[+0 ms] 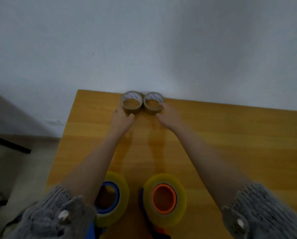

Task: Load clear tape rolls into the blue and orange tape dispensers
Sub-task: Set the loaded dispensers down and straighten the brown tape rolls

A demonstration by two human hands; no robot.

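Both arms stretch up the frame across a wooden worktop (pixel 230 135) to two small tape rolls lying flat, side by side and touching, at its far edge against the grey wall (pixel 144 40).

The left hand (pixel 121 118) is at the left small roll (pixel 131 103); its grip is curled partly around the roll's near side, fingers on the left of the rim and thumb at the near edge. The picture is blurred, so I cannot tell whether the roll is clamped or merely touched.

The right hand (pixel 168 116) is at the right small roll (pixel 153 104), with a finger over its right rim and the thumb near its front; again, whether that grip is closed on it cannot be told.

At the bottom centre of the frame lie two large clear tape rolls, apart from each other. The left large roll (pixel 122 195) sits around the blue dispenser's hub (pixel 112 192) and is partly hidden by the left forearm. The right large roll (pixel 165 199) sits around the orange dispenser's hub (pixel 164 198). Grey knitted sleeves (pixel 264 213) fill the lower corners.
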